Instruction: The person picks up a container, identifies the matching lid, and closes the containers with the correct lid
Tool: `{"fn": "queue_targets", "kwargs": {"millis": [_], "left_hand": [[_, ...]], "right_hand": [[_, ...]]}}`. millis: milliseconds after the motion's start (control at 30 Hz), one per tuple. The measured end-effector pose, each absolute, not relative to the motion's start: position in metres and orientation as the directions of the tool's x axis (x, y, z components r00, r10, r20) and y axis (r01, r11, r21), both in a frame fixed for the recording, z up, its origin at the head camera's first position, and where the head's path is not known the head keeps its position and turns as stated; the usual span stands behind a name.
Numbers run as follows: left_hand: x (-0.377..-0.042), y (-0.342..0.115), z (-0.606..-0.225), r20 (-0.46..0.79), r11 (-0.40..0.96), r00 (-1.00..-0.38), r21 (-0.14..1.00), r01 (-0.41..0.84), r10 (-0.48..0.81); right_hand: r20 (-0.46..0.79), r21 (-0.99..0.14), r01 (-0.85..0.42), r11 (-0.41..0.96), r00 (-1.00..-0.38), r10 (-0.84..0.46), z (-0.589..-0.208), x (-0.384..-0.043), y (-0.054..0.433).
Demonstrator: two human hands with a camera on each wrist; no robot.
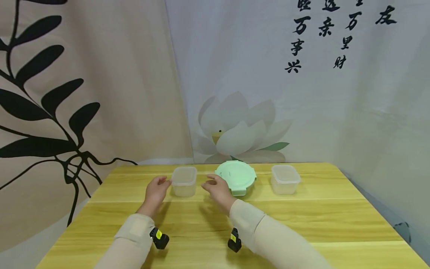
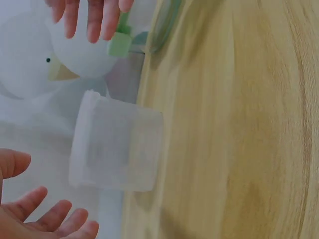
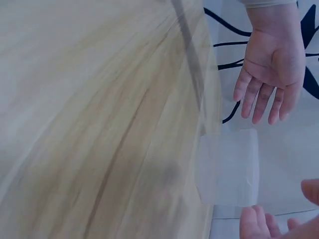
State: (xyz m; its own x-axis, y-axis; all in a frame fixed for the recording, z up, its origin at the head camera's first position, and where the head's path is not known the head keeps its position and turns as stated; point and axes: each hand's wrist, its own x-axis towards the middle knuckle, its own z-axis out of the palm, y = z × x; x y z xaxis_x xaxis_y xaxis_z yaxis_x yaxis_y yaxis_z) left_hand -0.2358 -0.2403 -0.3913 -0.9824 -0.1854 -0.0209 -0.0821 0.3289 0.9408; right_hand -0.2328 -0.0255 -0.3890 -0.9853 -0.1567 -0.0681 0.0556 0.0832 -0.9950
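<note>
A clear plastic food container (image 1: 184, 182) with a whitish lid stands upright on the wooden table, between both hands. My left hand (image 1: 156, 192) is just left of it, fingers relaxed and holding nothing. On the other side is my right hand (image 1: 220, 189), a small gap from the container and in front of the round green-lidded container (image 1: 236, 175). In the left wrist view the clear container (image 2: 117, 144) appears sideways, with the left hand's fingers (image 2: 62, 214) spread near it. From the right wrist, the left palm (image 3: 273, 62) faces the clear container (image 3: 228, 168).
A second clear lidded container (image 1: 285, 179) stands farther right near the table's back edge. Behind the table (image 1: 208, 231) hangs a printed cloth (image 1: 134, 82) with leaves, a lotus and black characters. Each wrist carries a small black camera.
</note>
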Motion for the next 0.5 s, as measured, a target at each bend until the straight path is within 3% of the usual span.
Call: {"fn": "queue_targets", "kwargs": {"millis": [200,500], "left_hand": [[-0.234,-0.241,-0.386,0.066,0.391,-0.973,0.920,-0.025,-0.219],[-0.224,-0.239,-0.379,0.115,0.470,-0.981,0.882,0.028,-0.156]], "right_hand": [[-0.025,-0.999,0.017,0.051,-0.988,-0.152,-0.385,-0.224,-0.012],[0.034,-0.989,-0.056,0.138,-0.988,-0.152,-0.379,-0.217,0.016]]}}
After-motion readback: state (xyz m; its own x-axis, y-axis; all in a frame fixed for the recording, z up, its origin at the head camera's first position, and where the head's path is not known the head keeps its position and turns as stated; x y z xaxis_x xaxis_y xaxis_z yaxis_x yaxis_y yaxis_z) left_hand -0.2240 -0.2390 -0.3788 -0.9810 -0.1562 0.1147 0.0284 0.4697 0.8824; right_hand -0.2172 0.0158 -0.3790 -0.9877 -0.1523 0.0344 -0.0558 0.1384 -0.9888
